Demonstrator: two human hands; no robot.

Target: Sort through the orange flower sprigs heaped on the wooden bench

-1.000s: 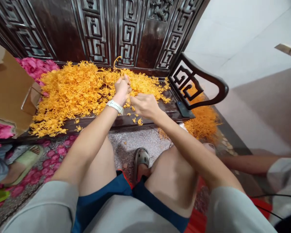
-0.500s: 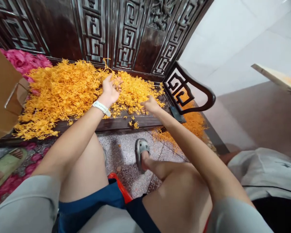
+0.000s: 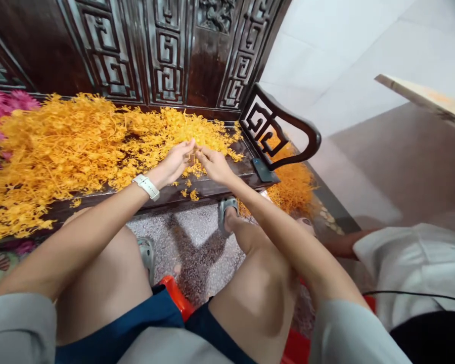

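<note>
My left hand (image 3: pixel 179 161), with a pale watch (image 3: pixel 146 186) on its wrist, is closed in a pinch over the front of the bench seat. Its fingertips meet those of my right hand (image 3: pixel 214 166), closed in a pinch as well. Whatever is between the fingers is too small and hidden to make out against the yellow behind. Under and behind both hands lie loose yellow artificial flower pieces (image 3: pixel 147 134). A taller heap of yellow artificial flowers (image 3: pixel 60 146) fills the seat to the left. A few single pieces (image 3: pixel 193 195) rest by the front edge.
The dark wooden bench (image 3: pixel 227 188) has a carved back and an armrest (image 3: pixel 314 137). A phone (image 3: pixel 262 170) lies beside the armrest. Orange strands (image 3: pixel 293 189) pile on the floor at right. Pink flowers (image 3: pixel 7 107) sit far left. Another person's leg (image 3: pixel 405 253) is at right.
My hands, apart before, have come together fingertip to fingertip. The left hand has left the heap's back edge and moved nearer. The view has shifted right.
</note>
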